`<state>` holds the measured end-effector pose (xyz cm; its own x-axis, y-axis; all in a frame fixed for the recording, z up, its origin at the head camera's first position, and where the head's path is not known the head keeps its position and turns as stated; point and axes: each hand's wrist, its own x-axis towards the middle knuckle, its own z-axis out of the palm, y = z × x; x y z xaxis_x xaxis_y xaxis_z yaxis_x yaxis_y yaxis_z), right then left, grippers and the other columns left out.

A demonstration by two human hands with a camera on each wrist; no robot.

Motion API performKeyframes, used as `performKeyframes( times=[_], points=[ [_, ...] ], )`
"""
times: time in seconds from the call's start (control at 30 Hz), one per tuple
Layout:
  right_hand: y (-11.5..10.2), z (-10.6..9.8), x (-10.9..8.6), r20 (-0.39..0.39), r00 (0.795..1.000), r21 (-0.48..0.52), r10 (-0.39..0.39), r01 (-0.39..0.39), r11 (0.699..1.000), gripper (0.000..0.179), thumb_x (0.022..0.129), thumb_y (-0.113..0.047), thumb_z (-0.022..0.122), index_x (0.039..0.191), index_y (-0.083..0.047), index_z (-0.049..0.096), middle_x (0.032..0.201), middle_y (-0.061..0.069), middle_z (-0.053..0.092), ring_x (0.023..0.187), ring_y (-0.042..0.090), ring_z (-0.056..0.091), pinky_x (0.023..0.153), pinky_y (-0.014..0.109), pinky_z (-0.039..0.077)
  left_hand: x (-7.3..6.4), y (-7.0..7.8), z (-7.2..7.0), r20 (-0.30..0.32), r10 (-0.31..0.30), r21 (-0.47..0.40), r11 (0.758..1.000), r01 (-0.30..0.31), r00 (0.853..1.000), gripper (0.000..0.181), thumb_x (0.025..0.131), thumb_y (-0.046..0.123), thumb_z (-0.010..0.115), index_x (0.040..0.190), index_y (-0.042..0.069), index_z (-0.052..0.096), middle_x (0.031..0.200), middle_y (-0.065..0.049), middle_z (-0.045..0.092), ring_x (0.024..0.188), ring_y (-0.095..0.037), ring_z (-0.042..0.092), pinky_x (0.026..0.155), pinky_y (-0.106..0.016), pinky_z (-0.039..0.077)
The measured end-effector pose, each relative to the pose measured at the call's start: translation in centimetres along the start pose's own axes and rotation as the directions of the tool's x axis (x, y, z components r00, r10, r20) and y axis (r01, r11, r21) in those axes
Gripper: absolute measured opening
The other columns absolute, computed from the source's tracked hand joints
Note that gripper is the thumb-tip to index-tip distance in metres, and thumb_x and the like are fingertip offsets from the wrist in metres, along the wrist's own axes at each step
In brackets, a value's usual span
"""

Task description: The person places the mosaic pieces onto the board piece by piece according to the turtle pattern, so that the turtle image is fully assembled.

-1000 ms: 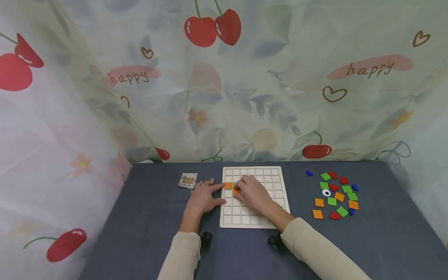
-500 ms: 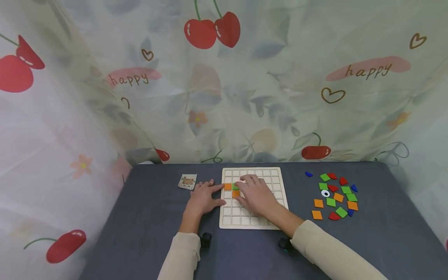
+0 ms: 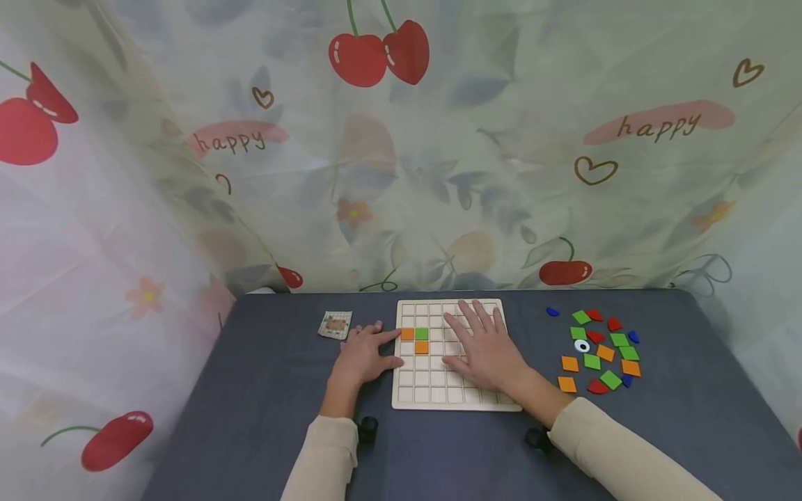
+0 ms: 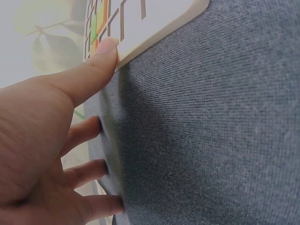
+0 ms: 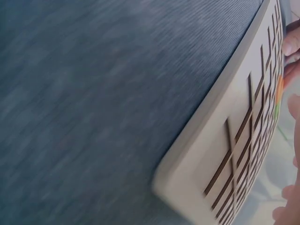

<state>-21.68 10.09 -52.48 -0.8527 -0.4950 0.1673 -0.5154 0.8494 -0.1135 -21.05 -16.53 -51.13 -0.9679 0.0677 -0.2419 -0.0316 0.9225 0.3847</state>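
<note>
A pale wooden grid board (image 3: 426,396) lies on the dark cloth in front of the person. Three square tiles sit in its cells near the left edge: an orange tile (image 3: 407,334), a green tile (image 3: 422,334) beside it, and another orange tile (image 3: 421,347) below the green one. The left hand (image 3: 363,355) rests at the board's left edge, its thumb on the rim in the left wrist view and the other fingers spread on the cloth. Over the right half of the board is the right hand (image 3: 485,351), fingers spread and holding nothing.
Right of the board lie scattered pieces: green squares (image 3: 592,362), orange squares (image 3: 567,385), red pieces (image 3: 598,386), blue pieces (image 3: 553,312) and a white ring-like piece (image 3: 582,346). A small pattern card (image 3: 335,324) lies at the left. A printed curtain (image 3: 438,174) hangs behind the table (image 3: 250,417).
The right hand has let go near the green and orange tiles, moved right across the board and spread its fingers. Both tiles now show fully. The left hand has stayed put.
</note>
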Motion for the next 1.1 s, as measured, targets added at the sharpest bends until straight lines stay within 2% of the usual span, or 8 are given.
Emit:
performKeyframes(
  times=[0.37,0.73,0.93,1.1],
  points=[
    [3.3,-0.1,-2.6,0.03,0.996,0.003,0.081,-0.081,0.997,0.081,0.096,-0.06,0.059,0.16,-0.018,0.035,0.169,0.018,0.024,0.157,0.043,0.02,0.123,0.071,0.016,-0.1,0.0,0.0,-0.007,0.003,-0.004,1.0,-0.003,1.0,0.066,0.087,0.048,0.078,0.148,0.038,0.054,0.165,-0.009,0.038,0.154,-0.048,0.025,0.117,-0.075,0.025],
    [7.2,-0.6,-5.5,0.018,0.987,0.017,0.157,-0.157,0.987,0.08,0.095,-0.057,0.062,0.158,-0.013,0.038,0.166,0.022,0.028,0.153,0.048,0.024,0.12,0.075,0.017,-0.2,-0.1,0.1,-0.009,0.009,-0.003,1.0,-0.009,1.0,0.066,0.087,0.048,0.078,0.148,0.038,0.054,0.165,-0.009,0.038,0.154,-0.048,0.025,0.116,-0.076,0.025],
    [9.3,-1.0,-7.1,-0.043,0.98,0.032,0.194,-0.193,0.981,0.074,0.095,-0.048,0.067,0.153,-0.009,0.044,0.159,0.026,0.036,0.147,0.052,0.031,0.115,0.077,0.024,-0.2,0.0,0.1,-0.011,0.012,-0.001,1.0,-0.012,1.0,0.065,0.088,0.048,0.078,0.148,0.038,0.054,0.165,-0.009,0.039,0.154,-0.049,0.025,0.116,-0.076,0.026],
    [11.0,-1.6,-8.3,-0.062,0.972,0.04,0.228,-0.226,0.973,0.069,0.097,-0.043,0.067,0.15,-0.005,0.047,0.152,0.028,0.042,0.14,0.052,0.038,0.113,0.073,0.032,-0.1,-0.1,0.0,-0.007,0.011,-0.002,1.0,-0.011,1.0,0.066,0.088,0.048,0.077,0.148,0.038,0.054,0.165,-0.009,0.038,0.154,-0.048,0.025,0.116,-0.076,0.025]
  ],
)
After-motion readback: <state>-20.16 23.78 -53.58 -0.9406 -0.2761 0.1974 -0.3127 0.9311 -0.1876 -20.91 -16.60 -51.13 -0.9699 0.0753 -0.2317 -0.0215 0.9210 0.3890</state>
